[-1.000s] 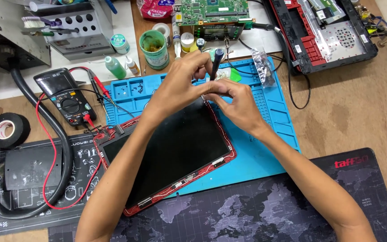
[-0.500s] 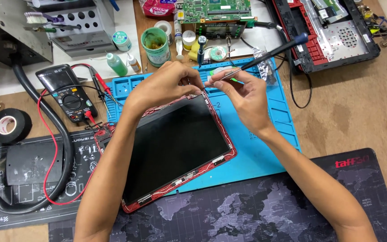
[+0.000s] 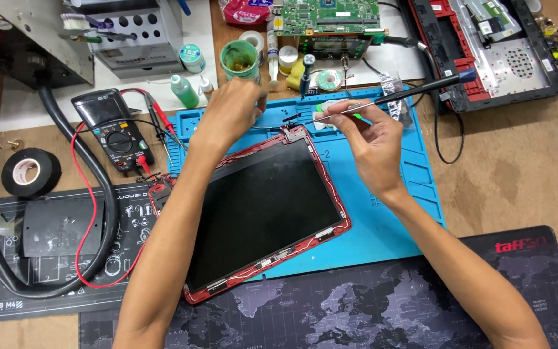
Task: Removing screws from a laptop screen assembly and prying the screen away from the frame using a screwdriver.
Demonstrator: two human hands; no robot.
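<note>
A red-framed laptop screen panel (image 3: 259, 207) lies tilted on a blue work mat (image 3: 408, 194). My right hand (image 3: 366, 139) grips a soldering iron (image 3: 414, 92) like a pen, black handle pointing up and right. Its thin tip reaches left to the panel's top corner (image 3: 292, 129). My left hand (image 3: 230, 110) hovers just left of that corner. Its fingers are pinched together on what looks like a thin wire running to the corner. Both forearms cross over the panel and a dark map-print mat (image 3: 356, 310).
A multimeter (image 3: 114, 132) with red and black leads lies left, next to a black tape roll (image 3: 30, 173) and a thick black hose (image 3: 66, 194). Behind the mat stand a green cup (image 3: 239, 58), small bottles, a circuit board (image 3: 327, 16) and an opened laptop base (image 3: 492, 45).
My left hand has drawn back left from the panel's corner. My right hand has lowered the iron, bringing its tip to that corner.
</note>
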